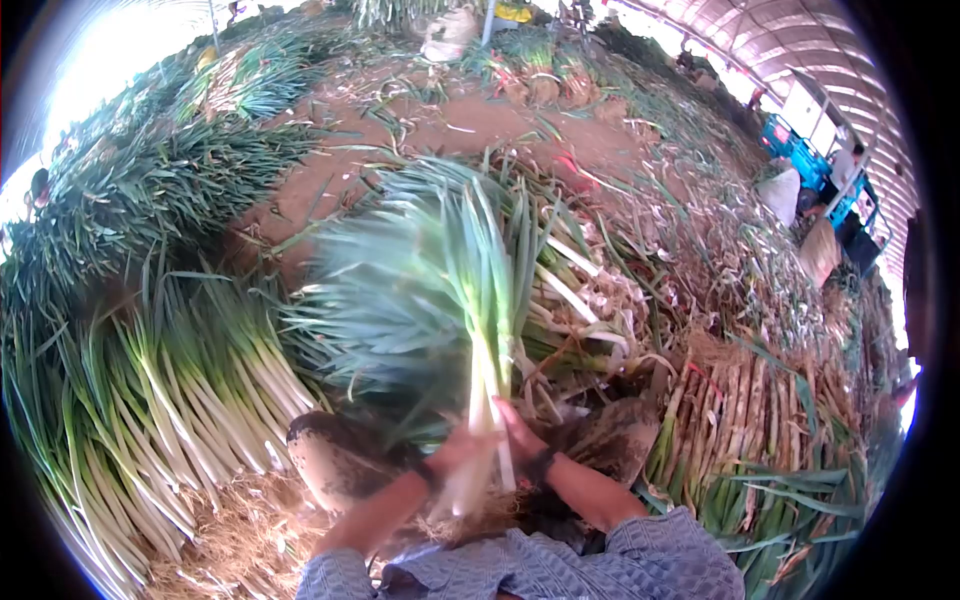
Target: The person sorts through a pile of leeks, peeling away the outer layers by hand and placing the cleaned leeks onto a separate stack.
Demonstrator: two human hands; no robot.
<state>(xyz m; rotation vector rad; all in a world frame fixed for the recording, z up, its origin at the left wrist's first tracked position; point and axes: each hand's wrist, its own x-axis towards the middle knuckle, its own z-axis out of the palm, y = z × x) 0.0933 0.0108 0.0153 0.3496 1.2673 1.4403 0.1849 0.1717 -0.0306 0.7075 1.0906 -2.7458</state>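
Note:
Upright in front of me is a bunch of long green onions (483, 365), white at the stems and green at the leaves. My left hand (463, 452) is closed around the lower white stems, its fingers smeared by motion. On the bunch's right side, my right hand (522, 436) grips the stems, thumb side up. The roots hang blurred between my wrists, close to my lap. Behind the bunch, a mass of green leaves (390, 290) is partly blurred. Peeled-looking white stalks (572, 290) lie just beyond it on the right.
A row of green onions (190, 400) with roots toward me lies on the left. Untrimmed brownish stalks (735, 420) are stacked on the right. Leafy piles (150, 180) stretch along the far left. Blue crates (795, 150) and pale sacks (778, 195) stand far right, near a person.

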